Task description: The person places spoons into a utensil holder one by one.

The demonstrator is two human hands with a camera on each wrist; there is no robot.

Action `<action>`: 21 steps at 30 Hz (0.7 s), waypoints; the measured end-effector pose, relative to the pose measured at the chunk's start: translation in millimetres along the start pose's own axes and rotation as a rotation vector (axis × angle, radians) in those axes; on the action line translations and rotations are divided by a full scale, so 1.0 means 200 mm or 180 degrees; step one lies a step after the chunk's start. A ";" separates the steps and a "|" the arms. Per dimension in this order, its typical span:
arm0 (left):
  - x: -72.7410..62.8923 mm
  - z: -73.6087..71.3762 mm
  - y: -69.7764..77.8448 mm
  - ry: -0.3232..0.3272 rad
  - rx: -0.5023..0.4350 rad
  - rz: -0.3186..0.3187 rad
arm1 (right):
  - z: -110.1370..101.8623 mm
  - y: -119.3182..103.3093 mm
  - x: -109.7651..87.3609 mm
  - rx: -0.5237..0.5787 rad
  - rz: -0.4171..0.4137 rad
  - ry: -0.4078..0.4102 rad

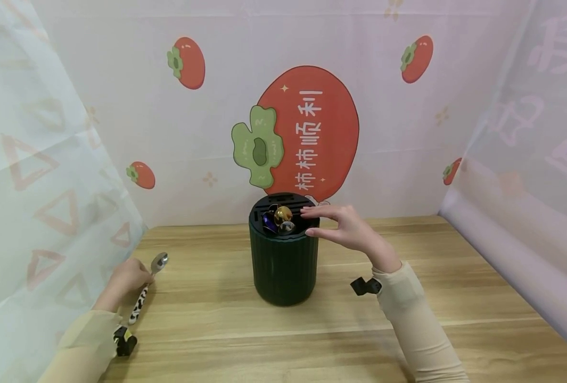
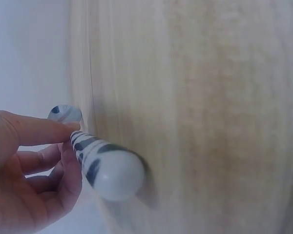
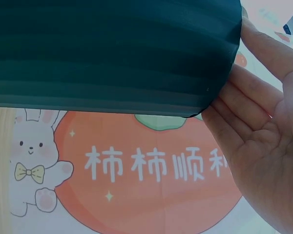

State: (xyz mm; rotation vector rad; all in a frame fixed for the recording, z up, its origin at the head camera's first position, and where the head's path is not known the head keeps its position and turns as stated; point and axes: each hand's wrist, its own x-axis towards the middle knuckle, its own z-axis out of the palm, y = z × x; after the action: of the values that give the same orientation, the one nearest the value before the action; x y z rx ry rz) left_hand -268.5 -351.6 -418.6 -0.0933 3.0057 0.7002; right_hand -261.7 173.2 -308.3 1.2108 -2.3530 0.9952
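Observation:
At the left of the table, my left hand [image 1: 129, 277] pinches a spoon [image 1: 139, 304] by its black-and-white patterned handle. The metal bowl of the spoon points away from me. In the left wrist view, thumb and fingers close on the handle [image 2: 116, 171], whose rounded white end faces the camera. A dark green ribbed utensil holder [image 1: 284, 266] stands upright near the middle. My right hand [image 1: 345, 227] is at the right side of its rim, fingers extended. The right wrist view shows that hand [image 3: 263, 146] at the holder's edge; firm contact is unclear.
Shiny rounded pieces, one gold [image 1: 283, 214], one silver [image 1: 287, 227] and one purple [image 1: 269, 222], show in the holder's slotted black top. Behind the wooden table [image 1: 206, 330] hangs a white cloth [image 1: 226, 42] printed with persimmons. More cloth hangs at both sides.

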 end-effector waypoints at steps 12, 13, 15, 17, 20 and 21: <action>-0.01 0.01 0.03 0.0186 -0.0021 0.0027 | 0.00 0.00 0.00 -0.0046 -0.0006 -0.0014; -0.01 0.02 0.03 0.0197 -0.0023 0.0033 | 0.00 0.00 0.00 -0.0042 -0.0004 -0.0014; -0.01 0.02 0.03 0.0228 -0.0029 0.0045 | 0.00 0.00 0.00 -0.0036 -0.0003 -0.0017; 0.00 0.03 0.03 0.0244 -0.0043 0.0040 | 0.00 0.00 0.00 -0.0037 -0.0006 -0.0015; -0.01 0.04 0.03 0.0285 -0.0075 0.0028 | 0.00 0.00 0.00 -0.0050 -0.0024 -0.0008; -0.01 0.04 0.03 0.0296 -0.0074 0.0021 | 0.00 0.00 0.00 -0.0048 -0.0026 -0.0007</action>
State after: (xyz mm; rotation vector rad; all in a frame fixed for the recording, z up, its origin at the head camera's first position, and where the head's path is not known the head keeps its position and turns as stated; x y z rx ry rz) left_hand -266.8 -342.8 -422.4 -0.1200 3.0878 0.7518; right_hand -261.3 173.9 -307.9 1.2155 -2.3510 0.9724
